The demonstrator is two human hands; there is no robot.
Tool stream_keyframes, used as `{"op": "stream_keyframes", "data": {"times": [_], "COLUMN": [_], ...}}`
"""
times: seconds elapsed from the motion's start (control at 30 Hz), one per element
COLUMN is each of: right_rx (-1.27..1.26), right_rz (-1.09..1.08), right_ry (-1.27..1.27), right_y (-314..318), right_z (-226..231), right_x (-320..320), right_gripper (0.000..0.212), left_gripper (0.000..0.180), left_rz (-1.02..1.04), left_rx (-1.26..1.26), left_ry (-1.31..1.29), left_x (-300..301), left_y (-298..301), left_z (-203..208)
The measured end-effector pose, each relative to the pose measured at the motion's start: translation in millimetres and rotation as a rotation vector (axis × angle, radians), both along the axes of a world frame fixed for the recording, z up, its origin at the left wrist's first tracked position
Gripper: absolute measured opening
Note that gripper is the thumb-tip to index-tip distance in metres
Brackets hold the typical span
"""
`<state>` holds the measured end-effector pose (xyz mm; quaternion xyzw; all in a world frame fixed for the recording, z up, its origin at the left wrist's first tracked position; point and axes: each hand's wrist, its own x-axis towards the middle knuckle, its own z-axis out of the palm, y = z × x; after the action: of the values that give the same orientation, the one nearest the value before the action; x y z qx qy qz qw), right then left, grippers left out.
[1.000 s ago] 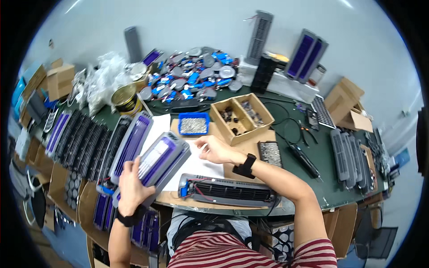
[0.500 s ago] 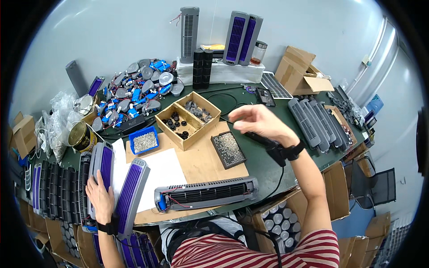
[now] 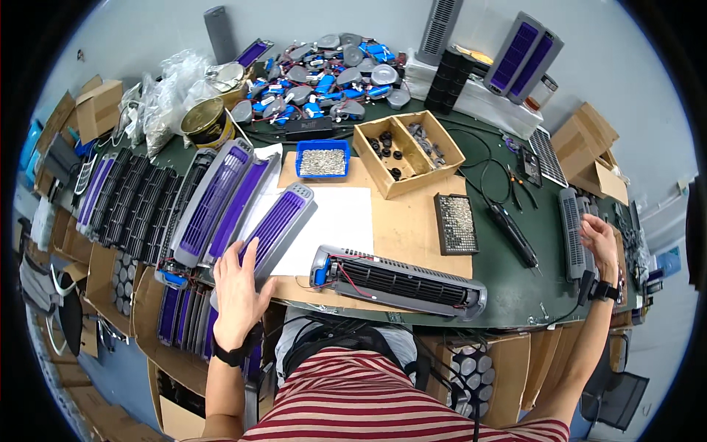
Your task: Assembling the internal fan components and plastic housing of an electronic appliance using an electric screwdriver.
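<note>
The left hand [image 3: 240, 300] spread and right hand [image 3: 600, 243] curled, its hold unclear, flank the still-uncovered fan housing [image 3: 409, 300], rotor [image 3: 401, 280] seated.

Dark green tabletop [image 3: 508, 295], brown cardboard sheet [image 3: 412, 236] near the middle, electric screwdriver [image 3: 513, 234] and pliers [image 3: 514, 180] to its right, row of grey casings [image 3: 572, 236] at the right, heap of blue and grey parts [image 3: 324, 82] on the far side, open tin [image 3: 227, 128] at far left

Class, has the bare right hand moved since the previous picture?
Yes: the right hand went right, away from the black rectangular tray, toward the grey slotted plastic housings.
</note>
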<state>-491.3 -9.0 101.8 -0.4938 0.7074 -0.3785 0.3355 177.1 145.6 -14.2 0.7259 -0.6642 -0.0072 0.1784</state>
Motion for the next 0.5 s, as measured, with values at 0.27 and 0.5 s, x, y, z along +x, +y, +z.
{"op": "stream_keyframes", "data": {"times": [0.27, 0.5], "right_rx": [0.060, 0.086], "right_rz": [0.102, -0.032], "right_ry": [0.196, 0.265], "right_y": [-42, -103], "right_z": [17, 20], "right_x": [-3, -44], "right_gripper": [0.026, 0.011], "left_gripper": [0.078, 0.081], "left_rz": [0.103, 0.073], "left_rx": [0.072, 0.003], "left_ry": [-0.085, -0.064], "left_x": [6, -24], "left_y": [-6, -2], "left_z": [-25, -23]}}
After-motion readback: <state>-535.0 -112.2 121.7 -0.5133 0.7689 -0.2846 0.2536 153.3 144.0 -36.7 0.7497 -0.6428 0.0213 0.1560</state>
